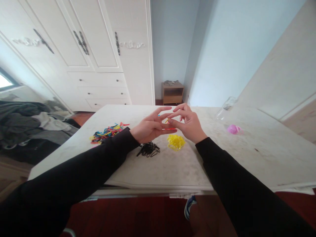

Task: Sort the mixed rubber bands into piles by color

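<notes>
My left hand (153, 125) is raised over the table with its fingers stretched out and apart. My right hand (189, 124) meets it from the right, thumb and fingertips pinched on a small yellow rubber band (167, 120) at the left fingers. Bits of red (171, 128) and blue show between the fingers; whether they are held or lie behind is unclear. Below the hands sit a pile of yellow rubber bands (176, 142) and a pile of black rubber bands (149, 149). A mixed-colour heap of rubber bands (108, 132) lies left, partly behind my left sleeve.
On the white table (256, 164), a clear bottle (225, 108) and a pink item (233, 129) are at the right. Clothes (46, 121) are heaped beyond the left edge. A wardrobe (103, 59) and a small wooden cabinet (172, 92) stand behind.
</notes>
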Demonstrator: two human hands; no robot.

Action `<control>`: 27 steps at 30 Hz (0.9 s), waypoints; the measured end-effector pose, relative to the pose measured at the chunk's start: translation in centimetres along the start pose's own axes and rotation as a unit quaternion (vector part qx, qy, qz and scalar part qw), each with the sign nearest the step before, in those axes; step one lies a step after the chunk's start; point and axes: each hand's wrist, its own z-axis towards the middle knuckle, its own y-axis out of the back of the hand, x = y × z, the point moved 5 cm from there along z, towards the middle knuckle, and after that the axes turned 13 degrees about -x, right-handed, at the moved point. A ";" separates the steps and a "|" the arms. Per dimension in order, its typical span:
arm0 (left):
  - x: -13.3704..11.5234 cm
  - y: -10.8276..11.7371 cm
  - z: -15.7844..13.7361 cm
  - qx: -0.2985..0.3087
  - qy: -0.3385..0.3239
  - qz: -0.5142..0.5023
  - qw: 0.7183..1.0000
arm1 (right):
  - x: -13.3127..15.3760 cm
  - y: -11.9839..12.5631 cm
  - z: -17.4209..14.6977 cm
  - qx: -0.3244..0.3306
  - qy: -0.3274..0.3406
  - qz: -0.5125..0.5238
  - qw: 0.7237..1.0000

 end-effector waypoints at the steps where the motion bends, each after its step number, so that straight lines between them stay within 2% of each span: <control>1: 0.0 0.0 0.0 0.003 -0.001 0.001 1.000 | -0.1 0.0 0.0 0.001 -0.002 0.001 1.000; 18: -0.1 -0.2 -0.2 -0.007 0.013 -0.009 1.000 | -0.4 -0.2 0.0 0.015 -0.030 0.020 0.999; 27: 0.0 -0.4 -0.3 0.012 0.017 -0.015 1.000 | -0.2 -0.3 0.0 0.025 -0.027 0.032 0.999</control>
